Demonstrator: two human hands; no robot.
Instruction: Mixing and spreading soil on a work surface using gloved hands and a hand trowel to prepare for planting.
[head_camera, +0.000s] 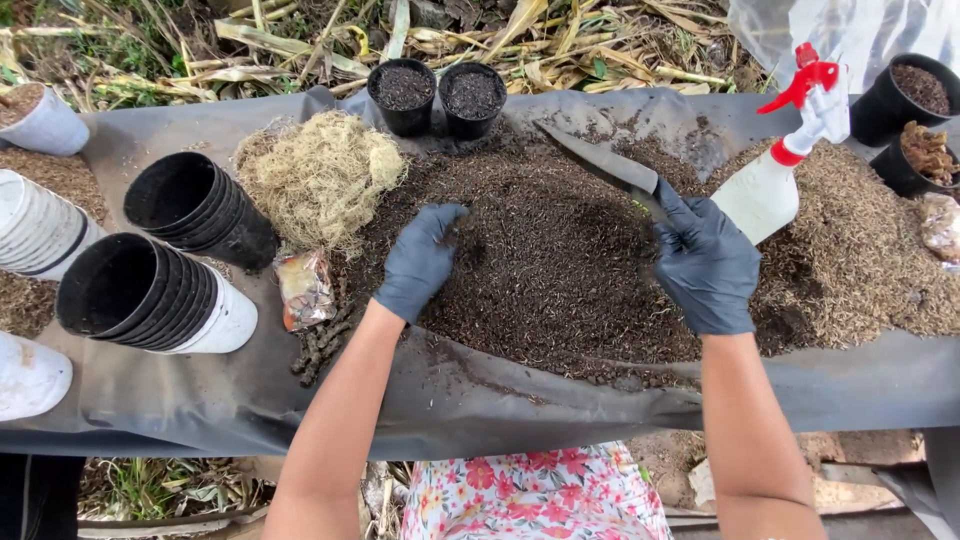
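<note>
A wide heap of dark potting soil (560, 265) lies on a grey sheet (450, 400). My left hand (420, 262), in a dark glove, rests flat on the heap's left side with fingers pressed into the soil. My right hand (705, 262), also gloved, grips the handle of a long knife (600, 162) whose dark blade lies over the soil, pointing away to the upper left.
Two small black pots (437, 92) filled with soil stand at the back. A clump of pale fibre (322, 175) lies left of the heap, beside stacked black pots (195, 205) and white pots (35, 230). A white spray bottle (775, 170) with red trigger lies at right near lighter husk mix (860, 250).
</note>
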